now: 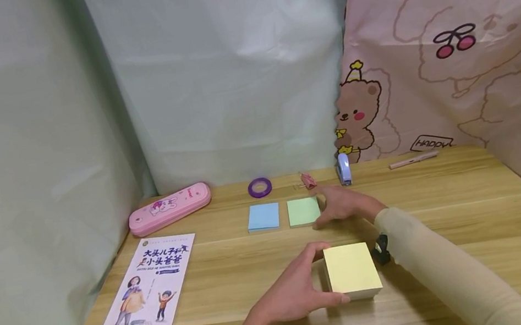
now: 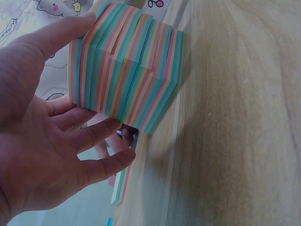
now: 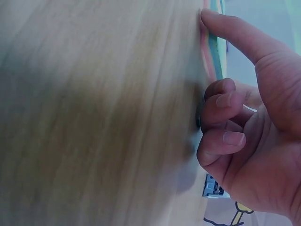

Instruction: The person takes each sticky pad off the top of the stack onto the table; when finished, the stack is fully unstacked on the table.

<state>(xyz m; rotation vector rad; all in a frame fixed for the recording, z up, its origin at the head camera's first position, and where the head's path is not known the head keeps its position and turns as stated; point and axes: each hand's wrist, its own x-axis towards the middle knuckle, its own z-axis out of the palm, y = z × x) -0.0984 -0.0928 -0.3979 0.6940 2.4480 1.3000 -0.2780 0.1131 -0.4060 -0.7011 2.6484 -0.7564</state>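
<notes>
My left hand [image 1: 332, 273] grips a thick block of sticky notes [image 1: 353, 271] near the front of the wooden desk [image 1: 474, 221], thumb on its far side and fingers on its near side. The block's top is yellow and its sides [image 2: 127, 75] are striped in many colours. My left hand [image 2: 101, 94] wraps that striped side. My right hand [image 1: 319, 208] reaches the right edge of a thin green sticky-note pad [image 1: 302, 211], index finger and thumb at its two right corners. In the right wrist view the index finger [image 3: 225, 28] presses the pad's edge [image 3: 212, 52] while the other fingers curl.
A blue pad [image 1: 263, 216] lies left of the green one. Along the back are a pink pencil case [image 1: 169, 207], purple tape ring [image 1: 259, 187], pink clip [image 1: 309, 179], blue stapler [image 1: 343, 168] and pink pen [image 1: 413, 160]. A picture book [image 1: 148, 286] lies front left. Curtains enclose the desk.
</notes>
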